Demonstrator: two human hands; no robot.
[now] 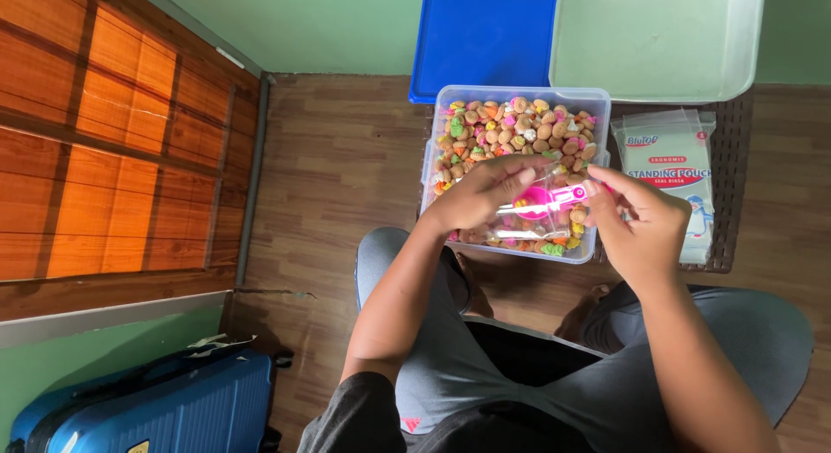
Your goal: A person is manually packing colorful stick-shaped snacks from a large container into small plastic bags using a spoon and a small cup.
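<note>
Over the wooden floor (338, 176), a person sits cross-legged in grey trousers, both hands raised above a clear plastic tub (597, 96). Tub contents: small round biscuits (519, 128) topped with coloured icing, filling it nearly to the rim. Left hand (480, 193): fingers curled and closed around the edge of a small clear plastic pouch (528, 215), which hangs over the near half of the tub. Right hand (636, 224): grip pinched shut on the handle of a pink scoop (541, 199), thumb and forefinger meeting at its end; the bowl of the scoop points toward the left hand and sits at or just inside the pouch, though whether it is loaded cannot be told. Both hands are close together, nearly touching across the scoop. To the right of the tub, touching its side, lies a stack of flat packaged pouches (666, 159) with blue printing, resting on a dark woven mat (736, 150). Beyond the tub, a blue lid (485, 38) and a pale translucent lid (658, 38) lie side by side against the green wall (329, 25). At the left edge stands a wooden door panel (112, 159). At the lower left corner, well apart from the hands, a blue hard-shell suitcase (164, 410) lies on the floor.
</note>
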